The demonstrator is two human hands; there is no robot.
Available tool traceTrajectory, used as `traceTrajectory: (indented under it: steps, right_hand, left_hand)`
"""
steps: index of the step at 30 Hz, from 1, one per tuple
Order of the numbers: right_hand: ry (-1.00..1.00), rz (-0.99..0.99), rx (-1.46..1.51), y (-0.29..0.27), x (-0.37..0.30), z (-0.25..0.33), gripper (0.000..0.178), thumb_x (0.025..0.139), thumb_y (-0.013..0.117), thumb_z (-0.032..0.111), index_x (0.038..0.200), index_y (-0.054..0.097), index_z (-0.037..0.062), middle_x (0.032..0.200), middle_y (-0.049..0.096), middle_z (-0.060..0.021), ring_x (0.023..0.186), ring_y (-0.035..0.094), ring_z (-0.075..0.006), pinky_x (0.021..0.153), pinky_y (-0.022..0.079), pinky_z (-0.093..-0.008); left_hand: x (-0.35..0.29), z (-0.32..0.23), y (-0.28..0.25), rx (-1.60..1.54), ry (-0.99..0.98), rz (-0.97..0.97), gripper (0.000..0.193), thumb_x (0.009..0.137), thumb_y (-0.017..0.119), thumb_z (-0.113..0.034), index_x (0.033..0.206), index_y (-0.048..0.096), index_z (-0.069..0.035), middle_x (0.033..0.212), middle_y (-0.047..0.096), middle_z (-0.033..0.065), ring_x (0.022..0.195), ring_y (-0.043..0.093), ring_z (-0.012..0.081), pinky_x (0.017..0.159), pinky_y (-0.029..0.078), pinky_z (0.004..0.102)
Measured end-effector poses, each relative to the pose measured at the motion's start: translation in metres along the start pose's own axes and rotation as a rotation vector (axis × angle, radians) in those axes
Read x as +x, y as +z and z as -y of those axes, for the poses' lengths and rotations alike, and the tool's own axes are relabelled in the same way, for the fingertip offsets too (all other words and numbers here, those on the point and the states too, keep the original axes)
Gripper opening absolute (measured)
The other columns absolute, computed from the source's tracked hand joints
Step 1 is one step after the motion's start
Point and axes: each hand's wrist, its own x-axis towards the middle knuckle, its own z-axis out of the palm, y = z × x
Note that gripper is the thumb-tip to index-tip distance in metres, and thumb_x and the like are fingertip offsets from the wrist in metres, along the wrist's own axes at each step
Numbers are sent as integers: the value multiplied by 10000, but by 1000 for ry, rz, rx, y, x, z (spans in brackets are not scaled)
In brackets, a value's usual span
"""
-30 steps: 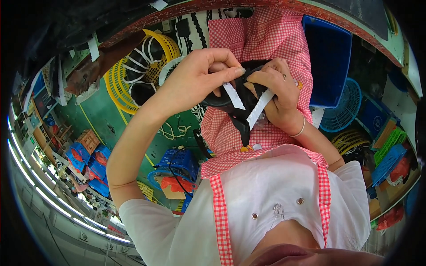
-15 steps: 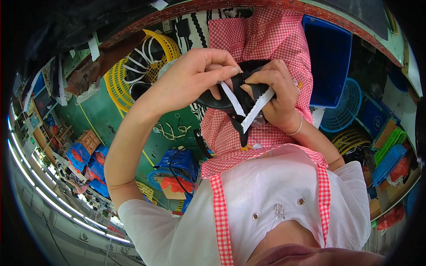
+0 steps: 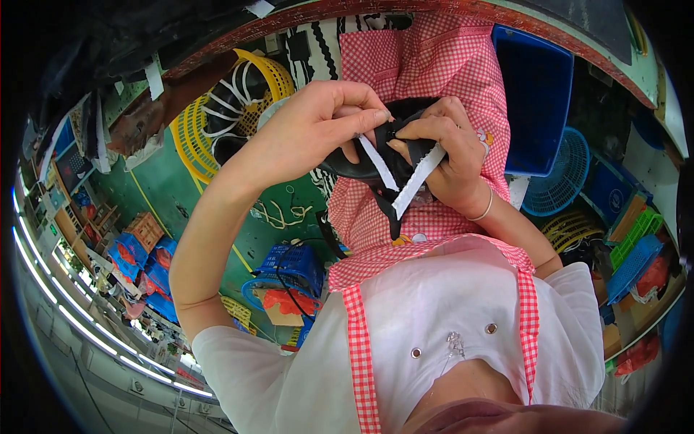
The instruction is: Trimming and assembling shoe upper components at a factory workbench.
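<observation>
Above my lap, both hands are at a black shoe upper [image 3: 350,166] whose white strips [image 3: 415,184] form a V. My left hand [image 3: 314,137] is closed, thumb and forefinger pinched at the upper's far edge, with other fingers tucked behind it. On the right side, my right hand [image 3: 463,155] grips the upper, its fingers bent around the black material and one white strip. Its thumb and forefinger tips lie close to the left fingertips, near a small dark spot on the upper. What sits between the left fingertips is too small to make out.
To the left, a yellow basket [image 3: 189,134] holds black pieces with white strips. A deep blue bin [image 3: 535,101] and a blue round basket [image 3: 555,173] stand at the right. Blue crates [image 3: 293,264] sit on the green floor. The red table edge [image 3: 318,16] curves along the top.
My fingertips have shifted slightly at the upper's far edge, the right ones a little to the left. Both hands keep their hold and the upper stays nearly in place.
</observation>
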Motion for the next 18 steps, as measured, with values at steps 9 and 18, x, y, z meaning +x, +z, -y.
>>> traceTrajectory:
  steps: [9, 18]
  right_hand:
    - [-21, -14, -3, 1, -1, 1, 293, 651, 831, 137, 879, 655, 81, 762, 601, -47, 691, 529, -233, 586, 402, -325]
    - [-230, 151, -87, -20, 19, 16, 247, 562, 771, 148, 790, 676, 137, 940, 629, 16, 907, 560, -221, 778, 438, -336]
  left_hand:
    - [0, -1, 1, 7, -20, 5, 192, 973, 587, -197, 965, 634, -12, 866, 654, -5, 731, 602, 33, 644, 480, 193]
    - [-14, 2, 19, 208, 85, -222, 131, 915, 638, -147, 928, 633, -17, 807, 660, 24, 723, 600, 81, 647, 465, 237]
